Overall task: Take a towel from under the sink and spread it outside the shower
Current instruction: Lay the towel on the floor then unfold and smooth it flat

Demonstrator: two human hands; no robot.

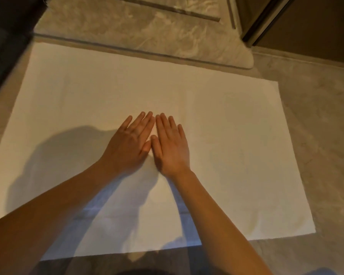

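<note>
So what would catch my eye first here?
A large white towel lies spread flat on the marbled floor, filling most of the view. At its middle, the left hand and right hand rest palms down side by side, fingers straight and thumbs close together.

This is a bathroom, at the edge of a shower. The floor [316, 135] is grey, marble-patterned stone or tile. A low raised sill [147, 53] with a rounded end divides it from a further patch of the same stone, where a long narrow metal strip [167, 9] is set like a drain. A white towel [226, 135] lies flat along the sill like a bath mat. A dark frame [266, 18] stands at upper right.
</note>
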